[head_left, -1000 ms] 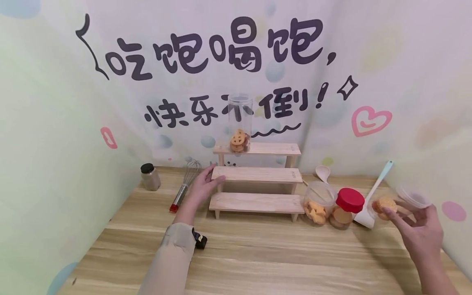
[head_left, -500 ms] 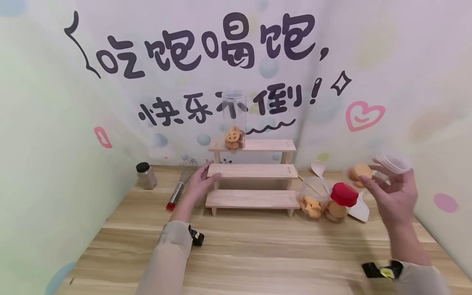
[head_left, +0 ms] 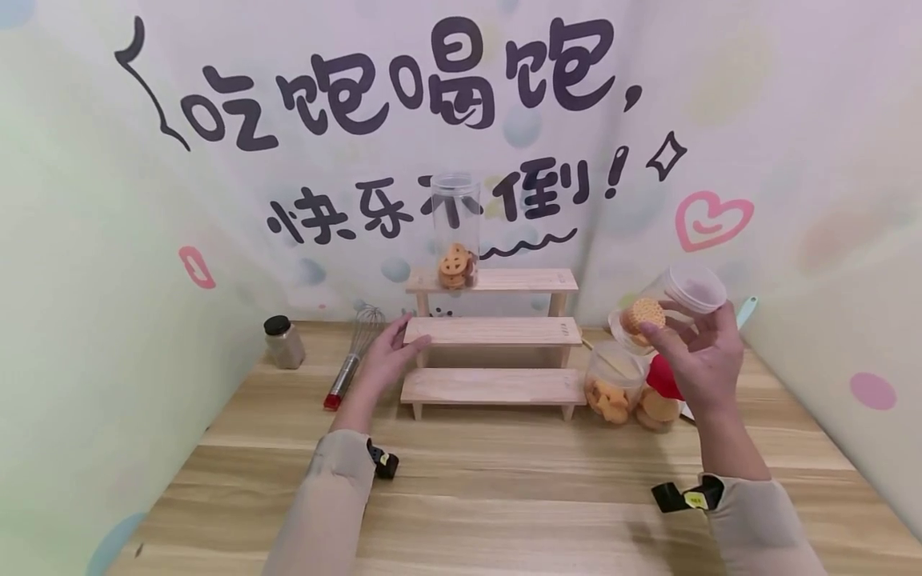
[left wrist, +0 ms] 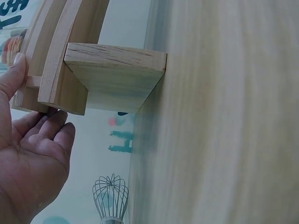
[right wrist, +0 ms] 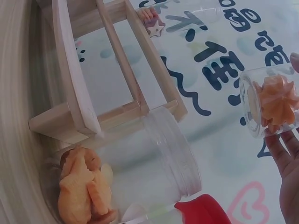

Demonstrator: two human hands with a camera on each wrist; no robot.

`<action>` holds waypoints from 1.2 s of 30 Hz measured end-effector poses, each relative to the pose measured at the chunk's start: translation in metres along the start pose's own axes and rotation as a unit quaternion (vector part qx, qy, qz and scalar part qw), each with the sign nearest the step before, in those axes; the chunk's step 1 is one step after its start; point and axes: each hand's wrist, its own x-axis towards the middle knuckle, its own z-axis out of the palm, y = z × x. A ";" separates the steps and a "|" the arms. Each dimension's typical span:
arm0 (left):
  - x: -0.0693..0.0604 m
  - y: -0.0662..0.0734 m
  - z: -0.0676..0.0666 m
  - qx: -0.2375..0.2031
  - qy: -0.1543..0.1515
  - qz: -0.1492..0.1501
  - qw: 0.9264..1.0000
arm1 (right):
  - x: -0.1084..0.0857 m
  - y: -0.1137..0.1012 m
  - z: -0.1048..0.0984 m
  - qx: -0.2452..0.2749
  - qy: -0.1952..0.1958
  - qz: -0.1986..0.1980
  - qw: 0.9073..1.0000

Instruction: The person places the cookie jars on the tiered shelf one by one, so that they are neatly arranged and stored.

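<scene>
At the left end of the three-tier wooden stand [head_left: 493,331], my left hand [head_left: 382,368] grips the middle shelf, thumb on top and fingers beneath it, as the left wrist view shows around the shelf end [left wrist: 60,88]. My right hand [head_left: 706,360] holds a clear jar [head_left: 697,290] in the air, tilted with its rim up to the right and cookies [head_left: 644,320] at its lower end. In the right wrist view, fingers [right wrist: 279,151] touch this jar [right wrist: 252,105]. A tall clear jar with cookies [head_left: 455,268] stands on the top shelf.
Right of the stand are a clear jar of orange cookies [head_left: 608,400] and a red-topped jar [head_left: 657,406], partly behind my right hand. A whisk [head_left: 347,376] and black-lidded jar [head_left: 285,344] lie left. Patterned cloth [head_left: 807,160] hangs behind.
My right hand has carried the cookie jar leftward and up from the far right, toward the stand. My left hand keeps its grip on the shelf. The head view has shifted slightly.
</scene>
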 end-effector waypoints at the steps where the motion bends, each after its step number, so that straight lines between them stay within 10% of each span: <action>1: 0.000 0.001 0.000 0.000 0.001 0.001 1.000 | 0.000 0.000 0.000 0.001 0.000 0.000 1.000; 13: 0.000 0.000 -0.001 0.002 0.003 0.003 1.000 | 0.012 -0.004 0.008 0.000 0.028 0.010 1.000; 21: 0.001 0.001 0.000 -0.009 -0.001 0.007 1.000 | 0.024 0.004 0.035 -0.110 0.030 0.019 0.993; 36: 0.002 -0.003 -0.001 -0.006 0.003 0.014 1.000 | 0.034 0.029 0.103 -0.163 -0.002 0.144 0.976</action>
